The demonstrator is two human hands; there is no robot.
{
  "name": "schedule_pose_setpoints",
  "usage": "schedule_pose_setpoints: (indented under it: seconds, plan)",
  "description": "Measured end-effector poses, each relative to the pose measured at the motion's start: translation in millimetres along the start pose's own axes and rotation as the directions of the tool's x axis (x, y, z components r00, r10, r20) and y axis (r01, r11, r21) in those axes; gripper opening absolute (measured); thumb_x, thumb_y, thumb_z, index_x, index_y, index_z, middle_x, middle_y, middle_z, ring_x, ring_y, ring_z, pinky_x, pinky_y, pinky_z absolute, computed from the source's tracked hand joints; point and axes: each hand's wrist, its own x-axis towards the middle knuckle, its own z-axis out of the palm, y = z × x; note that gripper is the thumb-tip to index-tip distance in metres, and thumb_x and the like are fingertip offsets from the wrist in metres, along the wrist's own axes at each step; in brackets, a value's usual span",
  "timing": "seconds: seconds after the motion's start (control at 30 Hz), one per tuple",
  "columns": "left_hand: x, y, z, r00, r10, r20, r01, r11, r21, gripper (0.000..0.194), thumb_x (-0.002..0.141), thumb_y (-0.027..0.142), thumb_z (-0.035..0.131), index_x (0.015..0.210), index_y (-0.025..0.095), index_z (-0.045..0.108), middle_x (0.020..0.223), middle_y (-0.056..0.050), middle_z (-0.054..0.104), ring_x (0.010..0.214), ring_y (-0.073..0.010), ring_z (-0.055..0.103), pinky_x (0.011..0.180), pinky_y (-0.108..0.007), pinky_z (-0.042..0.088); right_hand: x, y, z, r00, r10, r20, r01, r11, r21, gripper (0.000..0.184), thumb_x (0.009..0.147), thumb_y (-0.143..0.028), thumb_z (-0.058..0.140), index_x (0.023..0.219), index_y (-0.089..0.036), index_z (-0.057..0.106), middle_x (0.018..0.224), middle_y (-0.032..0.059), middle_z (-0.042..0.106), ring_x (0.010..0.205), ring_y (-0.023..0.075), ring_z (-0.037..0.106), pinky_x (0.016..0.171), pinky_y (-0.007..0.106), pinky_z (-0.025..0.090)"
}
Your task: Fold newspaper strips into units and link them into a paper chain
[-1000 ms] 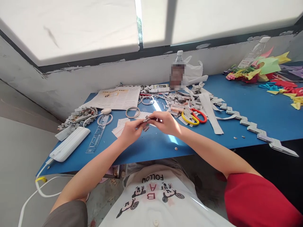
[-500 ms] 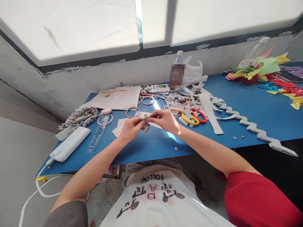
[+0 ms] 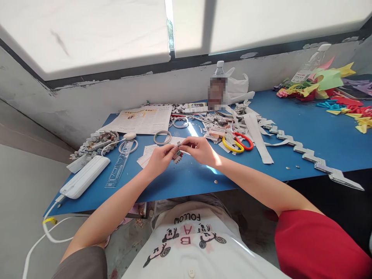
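Between my two hands is a small folded newspaper strip (image 3: 178, 156), printed with dark text and patches of red and green. My left hand (image 3: 161, 158) pinches its left side between thumb and fingers. From the right, my right hand (image 3: 200, 149) pinches the upper part, the thumbs nearly touching. The fingers partly hide the strip's folds. Under and behind the hands lie a few loose paper pieces (image 3: 147, 153) on the blue table (image 3: 171, 185). Right of my right hand are scissors with one yellow and one red handle loop (image 3: 243, 141), blades covered by paper scraps.
A zigzag folded-paper chain (image 3: 309, 156) runs to the table's right edge. Several folded strips (image 3: 216, 124) are heaped behind the scissors. A newspaper sheet (image 3: 142, 120), tape rolls (image 3: 162, 138), a clear ruler (image 3: 118, 168) and a white power bank (image 3: 85, 177) lie left. Bottles (image 3: 220, 71) stand behind.
Both hands keep their pinch on the paper strip, with small shifts of the fingers. The strip's hanging part has tilted slightly. The whole view has moved a little.
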Motion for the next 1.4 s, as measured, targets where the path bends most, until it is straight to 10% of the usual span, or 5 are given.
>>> schedule_pose_setpoints:
  seconds: [0.23,0.5,1.13,1.4]
  plan:
    - [-2,3,0.6,0.994,0.088,-0.065,-0.074,0.98,0.186,0.034,0.092,0.042,0.048,0.085,0.016,0.069,0.065,-0.003,0.066,0.058,-0.0139,0.057,0.056,-0.024,0.044,-1,2,5,0.987,-0.151,-0.048,0.144,0.981,-0.131,0.013,0.086,-0.024,0.06,0.08,-0.017,0.07,0.075,0.004,0.069,0.064,0.0128,0.056,0.06,0.026,0.042]
    - [0,12,4.7,0.966,0.166,-0.196,-0.12,0.967,0.227,0.035,0.092,0.04,0.049,0.081,0.014,0.071,0.059,0.0,0.06,0.054,-0.011,0.049,0.052,-0.022,0.037,5,-1,1,0.987,0.016,-0.161,-0.007,0.998,0.055,0.028,0.072,-0.044,0.075,0.077,-0.016,0.07,0.073,0.0043,0.069,0.063,0.0142,0.057,0.057,0.028,0.044]
    - [-1,1,1.4,0.975,0.215,-0.053,-0.187,0.928,0.324,0.032,0.093,0.035,0.045,0.075,0.017,0.065,0.053,0.002,0.052,0.048,-0.0099,0.041,0.049,-0.023,0.033,0,-1,-2,1.0,-0.008,-0.005,0.008,1.0,-0.007,0.022,0.08,-0.038,0.068,0.075,-0.016,0.07,0.07,0.0038,0.068,0.059,0.0123,0.052,0.056,0.027,0.042]
    - [4,8,-1.8,0.982,0.188,-0.034,-0.163,0.915,0.37,0.032,0.09,0.034,0.048,0.066,0.016,0.061,0.05,0.003,0.047,0.049,-0.0095,0.036,0.05,-0.023,0.031,10,-7,-17,0.971,0.206,0.122,-0.211,0.977,0.028,0.035,0.073,-0.048,0.071,0.078,-0.014,0.071,0.064,0.0033,0.064,0.055,0.0115,0.052,0.05,0.025,0.04]
